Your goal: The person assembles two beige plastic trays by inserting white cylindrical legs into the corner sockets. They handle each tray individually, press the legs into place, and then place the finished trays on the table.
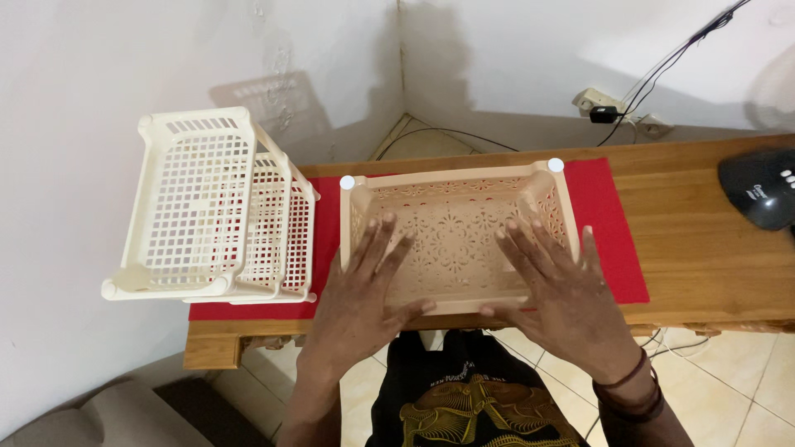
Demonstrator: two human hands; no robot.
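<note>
While both spread hands, left hand (364, 285) and right hand (556, 285), rest flat-open over the peach perforated plastic basket (460, 186), grip should stay even, level.

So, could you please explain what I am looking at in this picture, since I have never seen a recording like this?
The one picture comes from a camera worn on a person's head, looking down at their own two bare hands. The left hand and right hand lie spread, fingers open, over the near side of a beige plastic basket. It sits on a red mat on a wooden table. To the left stands a stack of cream baskets with square holes. A black object lies at the far right. Neither hand grips anything.
</note>
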